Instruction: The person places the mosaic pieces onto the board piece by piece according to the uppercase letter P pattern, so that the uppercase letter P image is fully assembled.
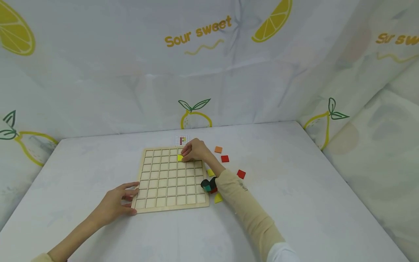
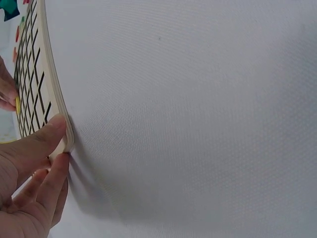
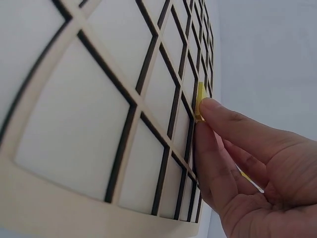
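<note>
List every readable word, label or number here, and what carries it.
"Sour sweet": orange, on the white lemon-patterned cloth backdrop.
"Sur sw": same cloth, right edge; distorted and cut off.
Dark lettering on the beige fabric right sleeve: too small to read.
Small white gridded paper card: no text legible.
Pale wooden grid board: no text visible.

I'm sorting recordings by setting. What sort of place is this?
Probably an indoor tabletop workspace screened off with cloth: lemon-print cloth hangs behind a white table, where a wooden grid board lies.
</note>
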`<state>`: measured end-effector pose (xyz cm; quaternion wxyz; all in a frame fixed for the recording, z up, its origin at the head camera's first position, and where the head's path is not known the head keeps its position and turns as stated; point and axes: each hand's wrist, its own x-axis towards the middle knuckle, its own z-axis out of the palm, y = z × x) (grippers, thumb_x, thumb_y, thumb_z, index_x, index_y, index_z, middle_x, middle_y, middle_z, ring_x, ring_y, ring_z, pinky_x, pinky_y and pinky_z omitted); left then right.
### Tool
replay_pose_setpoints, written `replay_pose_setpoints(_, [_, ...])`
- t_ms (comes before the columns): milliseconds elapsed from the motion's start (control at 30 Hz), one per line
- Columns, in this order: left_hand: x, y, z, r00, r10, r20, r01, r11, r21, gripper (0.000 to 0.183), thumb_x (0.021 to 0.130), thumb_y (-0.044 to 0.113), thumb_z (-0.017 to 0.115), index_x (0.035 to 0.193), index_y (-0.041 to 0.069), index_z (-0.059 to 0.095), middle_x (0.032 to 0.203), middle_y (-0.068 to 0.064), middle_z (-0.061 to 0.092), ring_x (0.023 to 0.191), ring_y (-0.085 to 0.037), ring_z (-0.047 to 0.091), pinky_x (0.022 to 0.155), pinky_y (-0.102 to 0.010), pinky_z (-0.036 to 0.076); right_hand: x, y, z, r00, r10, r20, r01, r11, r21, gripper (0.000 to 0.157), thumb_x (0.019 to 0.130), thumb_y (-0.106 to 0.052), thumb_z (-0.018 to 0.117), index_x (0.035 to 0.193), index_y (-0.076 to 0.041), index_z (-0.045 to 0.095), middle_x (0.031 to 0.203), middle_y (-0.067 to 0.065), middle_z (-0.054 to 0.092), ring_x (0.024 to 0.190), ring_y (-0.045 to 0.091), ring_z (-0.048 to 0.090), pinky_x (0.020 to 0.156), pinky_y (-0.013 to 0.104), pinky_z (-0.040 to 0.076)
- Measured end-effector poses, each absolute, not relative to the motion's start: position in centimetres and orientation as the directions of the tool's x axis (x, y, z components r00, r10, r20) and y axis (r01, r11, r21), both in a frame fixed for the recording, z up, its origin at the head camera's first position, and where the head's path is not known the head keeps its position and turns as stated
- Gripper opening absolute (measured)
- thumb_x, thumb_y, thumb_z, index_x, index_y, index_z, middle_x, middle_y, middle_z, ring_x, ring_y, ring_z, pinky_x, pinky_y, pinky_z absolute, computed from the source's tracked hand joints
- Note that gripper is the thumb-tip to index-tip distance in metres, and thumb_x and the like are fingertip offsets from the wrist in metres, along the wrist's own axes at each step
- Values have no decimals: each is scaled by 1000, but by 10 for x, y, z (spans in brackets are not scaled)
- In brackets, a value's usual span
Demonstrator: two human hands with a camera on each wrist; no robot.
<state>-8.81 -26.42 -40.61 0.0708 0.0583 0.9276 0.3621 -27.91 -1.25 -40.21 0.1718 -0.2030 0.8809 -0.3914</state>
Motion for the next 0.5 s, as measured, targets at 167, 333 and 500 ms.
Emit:
replay_pose_setpoints(167, [-88,-264,-406,-984,155,-89,53,731,680,78,61,1,86,128,-15,51,134,-26,51,97,-30,62,73,-25,56,-278,-12,-400,-863,-478,-164,-193,612,-767,19,78,-7,80,94,-3,73,84,5,73,78,14,66,94,32,49])
replay_pose_setpoints(333, [-87,-265,-406,-984,163,-72,70,722,688,79,61,1,86,130,-14,50,132,-26,53,97,-31,62,74,-25,57,-278,-13,-399,-864,-478,-160,-193,607,-771,18,77,-5,80,94,-2,73,85,6,73,77,15,67,96,33,48])
replay_pose_setpoints(500, [-86,-265,-405,-983,171,-68,77,719,691,81,62,1,86,131,-14,48,129,-28,55,97,-32,63,73,-26,57,-276,-13,-397,-855,-494,-156,-214,612,-762,18,78,-5,79,94,-1,73,86,7,73,77,15,66,93,31,49])
